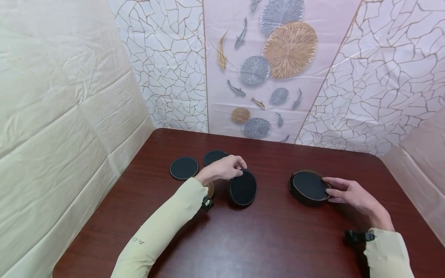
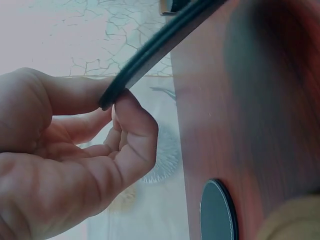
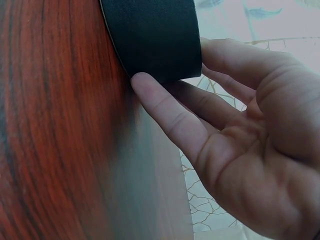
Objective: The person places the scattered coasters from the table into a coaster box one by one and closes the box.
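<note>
My left hand [image 1: 227,168] pinches the top edge of a round black coaster [image 1: 243,188], which stands tilted over the table. In the left wrist view, thumb and a bent finger meet on the coaster's rim [image 2: 145,52]. My right hand [image 1: 354,195] rests against the right side of a round black coaster holder [image 1: 309,187], its fingers spread fairly straight along the wall. A dark disc fills the holder's top. One fingertip touches the holder's wall [image 3: 155,40] low down near the table, in the right wrist view.
Two more black coasters, one at left [image 1: 184,168] and one farther back [image 1: 213,156], lie flat on the dark red-brown table [image 1: 264,239]. A tan round piece [image 1: 210,190] shows partly beneath the left wrist. Patterned cloth [image 1: 174,65] hangs behind the table.
</note>
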A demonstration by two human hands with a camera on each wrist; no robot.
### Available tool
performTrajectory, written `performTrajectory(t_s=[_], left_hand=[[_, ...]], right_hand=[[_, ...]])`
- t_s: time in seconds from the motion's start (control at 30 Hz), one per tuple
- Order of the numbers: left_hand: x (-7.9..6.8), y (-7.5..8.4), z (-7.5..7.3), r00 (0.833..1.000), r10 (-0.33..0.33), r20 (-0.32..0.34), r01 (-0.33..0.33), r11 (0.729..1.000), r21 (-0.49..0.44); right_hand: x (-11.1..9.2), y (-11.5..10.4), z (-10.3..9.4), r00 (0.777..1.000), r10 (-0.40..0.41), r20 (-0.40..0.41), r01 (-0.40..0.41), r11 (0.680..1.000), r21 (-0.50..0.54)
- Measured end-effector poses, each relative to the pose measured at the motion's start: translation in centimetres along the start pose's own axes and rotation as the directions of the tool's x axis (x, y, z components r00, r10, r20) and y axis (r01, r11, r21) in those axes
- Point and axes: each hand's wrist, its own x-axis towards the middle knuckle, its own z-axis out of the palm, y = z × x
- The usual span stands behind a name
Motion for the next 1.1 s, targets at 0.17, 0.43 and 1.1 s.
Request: performTrajectory(t_s=[0.17,0.43,1.1], left_hand=[[0.9,0.8,0.3,1.000,-0.012,-0.027,0.009,0.996,-0.087],[2.5,1.4,1.6,0.999,-0.021,-0.038,0.008,0.946,-0.323],[7.6,2.2,6.1,0.978,-0.156,-0.141,-0.006,0.649,-0.761]], right_hand=[[0.0,0.0,0.0,1.000,0.006,-0.003,-0.006,1.000,-0.001],[0.1,0.0,-0.1,1.000,-0.010,0.001,0.010,1.000,-0.015],[-0.1,0.1,0.0,1.000,-0.020,-0.002,0.020,1.000,-0.012]])
